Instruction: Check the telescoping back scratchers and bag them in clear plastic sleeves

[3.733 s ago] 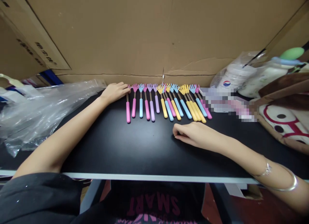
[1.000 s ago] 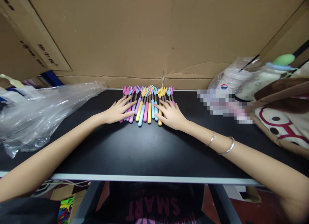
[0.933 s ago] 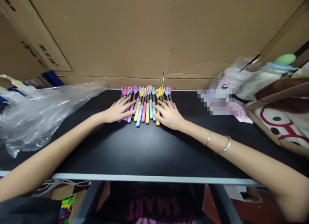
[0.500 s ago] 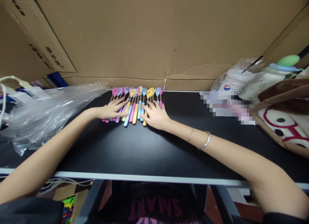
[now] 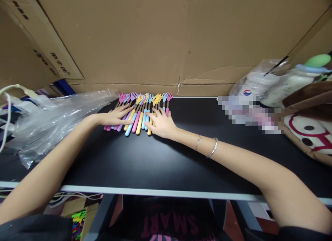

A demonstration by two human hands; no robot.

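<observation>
1. While a tight row of claw-headed rods (image 5: 136, 121) with slim pink, blue, purple and yellow handles (image 5: 139, 124) lies at eleven o'clock on the matte black tabletop (image 5: 155, 161), their heads (image 5: 156, 99) point between twelve and one.
2. The bare left hand (image 5: 116, 117), splayed and unclenched, lies palm down over handles at the row's nine o'clock end.
3. The bare right hand (image 5: 163, 125), likewise spread, covers handles toward its three o'clock end; how hard either presses cannot be told.
4. A crinkled clear plastic bag (image 5: 57, 116) sits between nine and ten.
</observation>
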